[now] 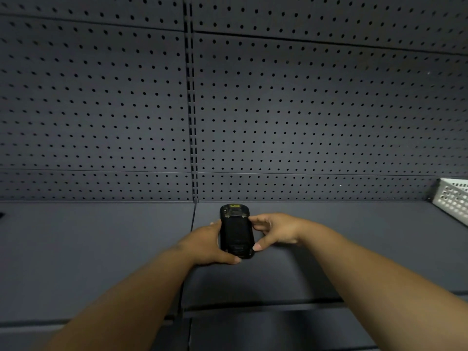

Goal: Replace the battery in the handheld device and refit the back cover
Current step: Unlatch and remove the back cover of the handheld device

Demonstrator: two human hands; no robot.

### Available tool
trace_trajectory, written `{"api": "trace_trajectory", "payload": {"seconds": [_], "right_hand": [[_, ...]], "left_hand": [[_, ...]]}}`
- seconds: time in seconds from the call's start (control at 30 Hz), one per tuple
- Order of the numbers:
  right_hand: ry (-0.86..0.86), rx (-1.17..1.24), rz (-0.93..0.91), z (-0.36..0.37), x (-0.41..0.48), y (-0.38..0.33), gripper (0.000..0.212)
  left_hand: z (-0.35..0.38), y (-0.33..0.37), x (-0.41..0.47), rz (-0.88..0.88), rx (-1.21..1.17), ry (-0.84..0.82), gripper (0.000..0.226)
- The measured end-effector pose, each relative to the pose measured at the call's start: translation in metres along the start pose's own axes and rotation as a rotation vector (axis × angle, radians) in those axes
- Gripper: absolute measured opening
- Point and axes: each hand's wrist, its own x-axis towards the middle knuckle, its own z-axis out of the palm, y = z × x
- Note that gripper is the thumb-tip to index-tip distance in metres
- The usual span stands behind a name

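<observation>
Both hands (206, 245) (274, 230) outstretched, fingers curled inward

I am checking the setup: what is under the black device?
The dark shelf lies beneath the device, which both hands grip. Contact with the shelf is hidden.

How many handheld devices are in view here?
1. The handheld device is at centre, over the shelf, gripped between the left hand and right hand.
</observation>
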Motion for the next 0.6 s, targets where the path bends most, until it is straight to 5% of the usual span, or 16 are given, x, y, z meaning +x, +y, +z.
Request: {"api": "trace_trajectory", "payload": {"seconds": [0.2, 0.4, 0.6], "right_hand": [[0.309, -0.296, -0.006, -0.006, 0.017, -0.014, 0.043], [0.364, -0.690, 0.010, -0.005, 0.026, -0.034, 0.035], [0.342, -0.790, 0.000, -0.007, 0.029, -0.038, 0.036]], "left_hand": [[-0.008, -0.002, 0.004, -0.017, -0.016, -0.037, 0.093], [-0.012, -0.003, 0.007, -0.011, 0.013, -0.044, 0.092], [-0.012, -0.001, 0.006, -0.029, 0.046, -0.011, 0.095]]}}
